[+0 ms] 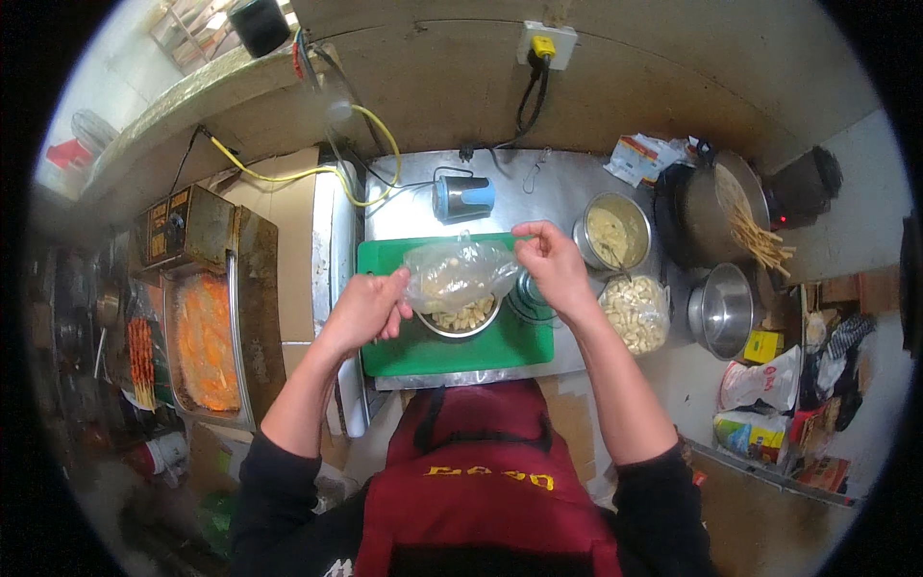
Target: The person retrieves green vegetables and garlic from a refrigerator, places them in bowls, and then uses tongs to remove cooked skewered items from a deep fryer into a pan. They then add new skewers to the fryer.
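A clear plastic bag (pixel 461 272) is stretched between my two hands, above a metal bowl (pixel 462 335). My left hand (pixel 371 306) grips the bag's left end, and my right hand (pixel 551 263) pinches its right end. Pale pieces that look like peeled garlic cloves (pixel 469 317) lie in the bowl, partly hidden by the bag. Under the bowl is a green cutting board (pixel 404 355). A clear glass or plastic vessel (pixel 532 297) stands beside the bowl, partly covered by my right hand.
Right of the board are a steel pot of pale mash (pixel 613 229), a bag of cloves (pixel 636 314) and an empty steel bowl (pixel 721 310). A blue-black corded appliance (pixel 464 199) lies behind the board. At left, a fryer (pixel 208 346) holds orange food in oil; sticks (pixel 757 231) rest in a large pot.
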The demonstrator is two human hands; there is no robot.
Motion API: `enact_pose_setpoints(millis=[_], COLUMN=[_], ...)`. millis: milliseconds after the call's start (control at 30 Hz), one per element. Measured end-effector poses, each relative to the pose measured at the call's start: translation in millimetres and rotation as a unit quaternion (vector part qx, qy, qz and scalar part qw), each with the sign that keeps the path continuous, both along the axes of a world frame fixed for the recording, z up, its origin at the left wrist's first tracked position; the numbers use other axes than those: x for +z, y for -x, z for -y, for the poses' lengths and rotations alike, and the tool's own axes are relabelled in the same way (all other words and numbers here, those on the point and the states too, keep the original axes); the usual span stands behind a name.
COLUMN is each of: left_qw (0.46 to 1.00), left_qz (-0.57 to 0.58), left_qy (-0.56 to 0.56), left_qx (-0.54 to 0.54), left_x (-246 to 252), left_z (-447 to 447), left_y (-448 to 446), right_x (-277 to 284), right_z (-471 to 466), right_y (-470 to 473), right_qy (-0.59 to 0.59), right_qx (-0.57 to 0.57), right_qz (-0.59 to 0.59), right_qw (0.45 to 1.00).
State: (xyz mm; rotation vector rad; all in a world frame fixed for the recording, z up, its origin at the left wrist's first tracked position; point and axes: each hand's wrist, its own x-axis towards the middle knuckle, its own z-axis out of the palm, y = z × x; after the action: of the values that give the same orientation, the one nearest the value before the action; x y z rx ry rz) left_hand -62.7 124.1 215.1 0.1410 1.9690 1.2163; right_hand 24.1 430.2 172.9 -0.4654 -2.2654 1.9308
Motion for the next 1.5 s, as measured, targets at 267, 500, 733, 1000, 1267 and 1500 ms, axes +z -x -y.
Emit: enact_pose_setpoints(millis=[267,500,733,1000,1267,1500], left_qw=[0.998,0.996,0.975,0.8,0.832,0.862], left_qz=[-0.038,-0.071,-0.188,-0.593,-0.461,-0.468], left_qy=[0.053,0.05,0.101,0.03,-0.127,-0.086], left_qx=[-0.014,-0.025,-0.055,-0.084,-0.283,-0.173], left_x=[23,35,43,17,-27,-29], left_z=[-20,-40,-46,-31,-98,-86], left_y=[8,-2,-32,-95,-170,-200], right_x=[-20,-36,-36,-9,-29,-67], right_z=[3,-6,5,7,15,0], right_y=[-13,-26,-39,-65,-130,-126], right_qy=[-0.004,-0.008,-0.07,0.032,0.372,0.629], right_qx=[-0.022,-0.022,-0.035,-0.022,0.012,-0.117], right_qz=[0.004,-0.033,0.019,0.044,0.099,0.05], right_qw=[1.0,0.999,0.997,0.998,0.923,0.767])
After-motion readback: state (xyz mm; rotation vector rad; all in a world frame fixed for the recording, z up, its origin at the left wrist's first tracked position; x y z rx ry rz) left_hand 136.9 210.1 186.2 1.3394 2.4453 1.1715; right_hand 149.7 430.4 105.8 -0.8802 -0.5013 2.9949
